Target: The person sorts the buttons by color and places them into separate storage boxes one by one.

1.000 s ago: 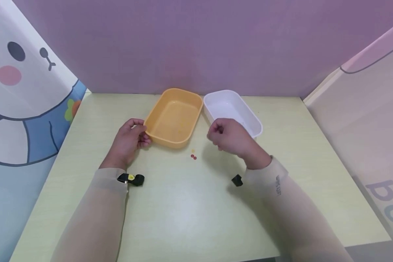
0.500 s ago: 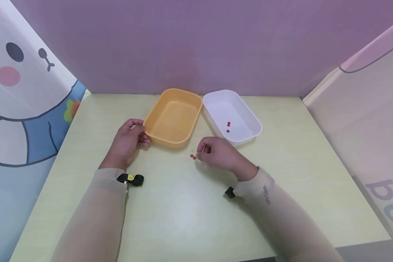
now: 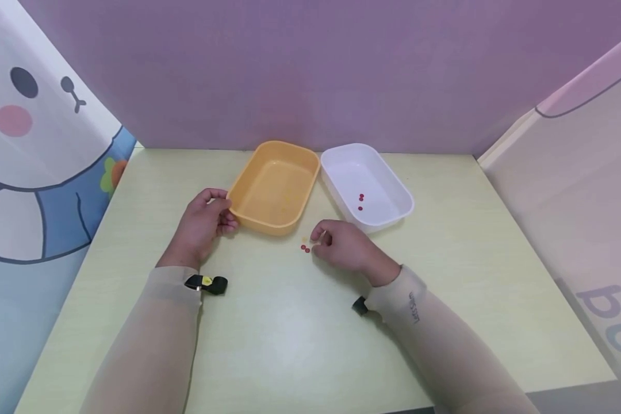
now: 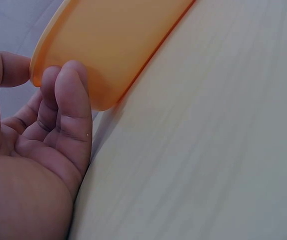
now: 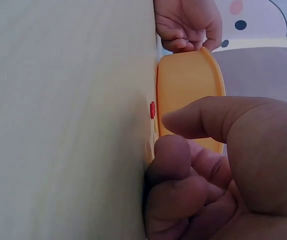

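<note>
My left hand (image 3: 200, 227) grips the near-left corner of an orange tray (image 3: 261, 223). In the left wrist view its fingers (image 4: 73, 100) lie against the tray's outer wall, one digit at the rim. Over the table, my right hand (image 3: 344, 247) is low with thumb and index finger parted. Two small red discs (image 3: 305, 249) and a pale yellow one (image 3: 305, 239) lie just left of those fingertips. From the right wrist, a red disc (image 5: 152, 110) shows beyond the thumb, and nothing is visible between thumb and index finger.
To the right of the orange tray stands a white tray (image 3: 397, 198) with three red discs (image 3: 360, 198) in it. Faint yellow discs (image 3: 284, 204) lie in the orange tray. A purple panel (image 3: 310, 75) rises behind the table (image 3: 290, 345).
My right hand has come from above the white tray's near edge, down and left to the loose discs, uncovering the red discs in that tray. The left hand stays put.
</note>
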Demonstrator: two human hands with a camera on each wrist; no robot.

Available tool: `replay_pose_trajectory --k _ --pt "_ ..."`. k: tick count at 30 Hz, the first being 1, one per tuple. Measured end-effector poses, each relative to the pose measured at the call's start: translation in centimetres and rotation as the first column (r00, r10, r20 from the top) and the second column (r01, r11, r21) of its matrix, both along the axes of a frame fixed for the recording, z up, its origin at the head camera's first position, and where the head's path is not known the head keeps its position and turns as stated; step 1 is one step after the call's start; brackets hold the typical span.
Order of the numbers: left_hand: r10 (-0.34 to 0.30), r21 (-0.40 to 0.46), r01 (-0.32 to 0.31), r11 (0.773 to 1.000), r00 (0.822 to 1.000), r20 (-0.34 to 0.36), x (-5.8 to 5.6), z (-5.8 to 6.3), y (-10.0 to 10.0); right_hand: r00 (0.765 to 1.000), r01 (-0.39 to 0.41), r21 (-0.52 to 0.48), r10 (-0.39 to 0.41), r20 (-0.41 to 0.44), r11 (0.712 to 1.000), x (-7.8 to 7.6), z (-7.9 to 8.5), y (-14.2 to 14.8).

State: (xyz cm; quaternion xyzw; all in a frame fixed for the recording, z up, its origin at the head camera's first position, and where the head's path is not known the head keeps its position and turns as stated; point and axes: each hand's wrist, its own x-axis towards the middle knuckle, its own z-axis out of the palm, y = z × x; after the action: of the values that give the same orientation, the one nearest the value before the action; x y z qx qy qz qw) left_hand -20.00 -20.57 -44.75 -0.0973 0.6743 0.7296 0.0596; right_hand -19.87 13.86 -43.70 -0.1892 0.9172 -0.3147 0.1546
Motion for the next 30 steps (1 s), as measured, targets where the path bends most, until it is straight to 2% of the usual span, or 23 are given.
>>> replay_pose_trajectory --k 14,30 --pt "0.007 0.008 -0.007 1.0 1.0 -0.008 -0.2 -0.2 0.1 0.999 0.037 -0.011 -0.036 0.026 0.999 -0.3 -0.6 0.1" --pt "0.001 0.032 -0.001 0.999 1.0 -0.018 -0.7 -0.8 -0.2 1.0 -0.022 -0.068 0.022 0.001 0.997 -0.6 -1.2 -0.1"
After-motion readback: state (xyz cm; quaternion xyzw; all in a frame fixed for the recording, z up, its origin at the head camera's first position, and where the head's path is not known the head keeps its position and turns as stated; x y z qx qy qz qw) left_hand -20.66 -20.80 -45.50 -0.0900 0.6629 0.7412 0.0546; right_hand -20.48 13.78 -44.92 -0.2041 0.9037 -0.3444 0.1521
